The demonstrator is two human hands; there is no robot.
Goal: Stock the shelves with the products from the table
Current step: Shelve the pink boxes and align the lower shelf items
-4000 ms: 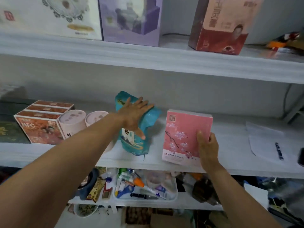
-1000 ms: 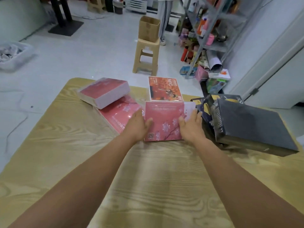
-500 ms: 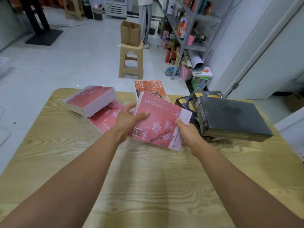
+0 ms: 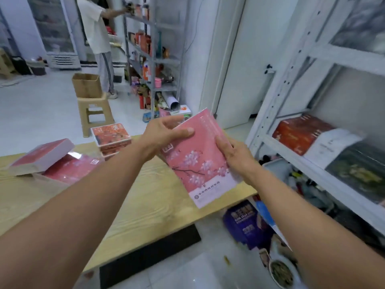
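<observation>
I hold a pink box with cherry-blossom print in both hands, lifted above the wooden table's right end and tilted. My left hand grips its upper left edge, thumb on the face. My right hand grips its right edge. On the table at left lie two more pink boxes, one leaning on the other, and a stack of orange boxes behind them. The white shelf unit stands at right, with red boxes and a dark box on its middle shelf.
A person in a white shirt stands at a grey metal rack at the back. A beige stool carries a cardboard box. A purple box and a bowl sit on the floor below the shelf unit.
Both hands have lifted the pink blossom box off the table and carried it right, toward the white shelf unit. My view has swung right with it; the dark boxes on the table are out of sight.
</observation>
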